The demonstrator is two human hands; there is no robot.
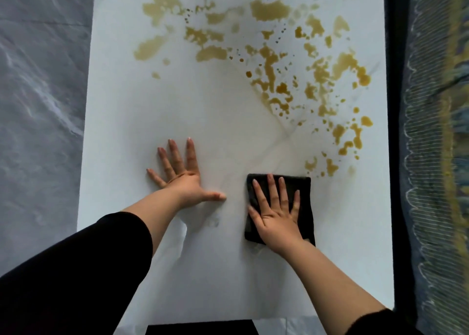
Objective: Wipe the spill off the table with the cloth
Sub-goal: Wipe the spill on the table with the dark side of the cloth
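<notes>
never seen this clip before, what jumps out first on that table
The yellow-brown spill catches the eye first, splattered in blotches and drops across the far half and right side of the white table. Nearer the person, the right hand presses flat on a folded black cloth just below the nearest drops. The left hand rests spread flat on bare tabletop beside it.

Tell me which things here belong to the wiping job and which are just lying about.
Part of the job: folded black cloth; yellow-brown liquid spill; white tabletop; right hand pressing flat on the cloth; left hand flat on the tabletop.
Just there: grey marbled floor; blue and gold patterned rug.
</notes>
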